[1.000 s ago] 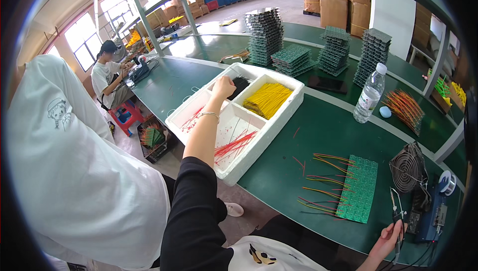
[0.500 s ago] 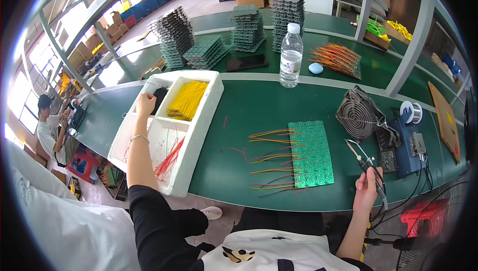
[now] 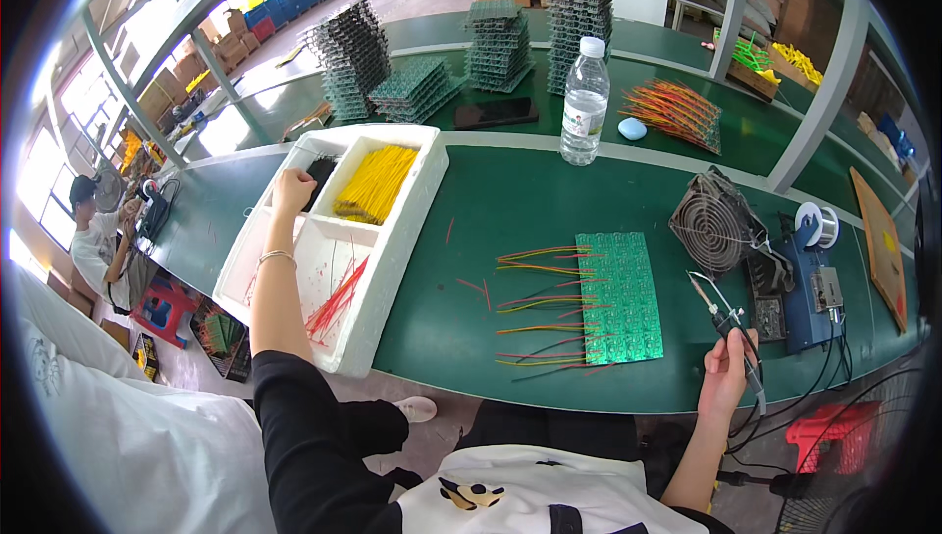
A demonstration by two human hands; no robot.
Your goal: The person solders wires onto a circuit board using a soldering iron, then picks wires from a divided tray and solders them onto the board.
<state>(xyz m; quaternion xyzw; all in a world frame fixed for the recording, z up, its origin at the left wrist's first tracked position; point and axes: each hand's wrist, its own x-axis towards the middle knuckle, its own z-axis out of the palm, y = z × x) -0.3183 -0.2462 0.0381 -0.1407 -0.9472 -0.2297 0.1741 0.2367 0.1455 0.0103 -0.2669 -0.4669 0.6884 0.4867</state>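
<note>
At the black wires [image 3: 321, 177] in the white foam box [image 3: 365, 323], my left hand [image 3: 293, 192] is closed, fingertips pinched at the edge of the bundle. Whether a wire is between them is too small to tell. My right hand [image 3: 724, 377] grips a soldering iron [image 3: 724, 320], its tip and thin curved guide tube pointing up and left. Left of the iron lies a green circuit board panel [image 3: 623, 298]. Red, yellow and black wires [image 3: 535, 328] stick out from the panel's left side. Yellow wires [image 3: 375, 184] and red wires [image 3: 339, 300] fill other compartments of the box.
A fan [image 3: 708, 230] and a blue soldering unit [image 3: 807, 289] with a solder spool [image 3: 817, 226] stand at the right. Behind are a water bottle [image 3: 586, 107], a phone [image 3: 496, 113] and stacked boards [image 3: 496, 48]. Another person [image 3: 98, 240] sits far left.
The whole view has shifted slightly. My left hand stays by the black wires, its fingers now reaching a little more toward them. My right hand keeps its hold on the soldering iron.
</note>
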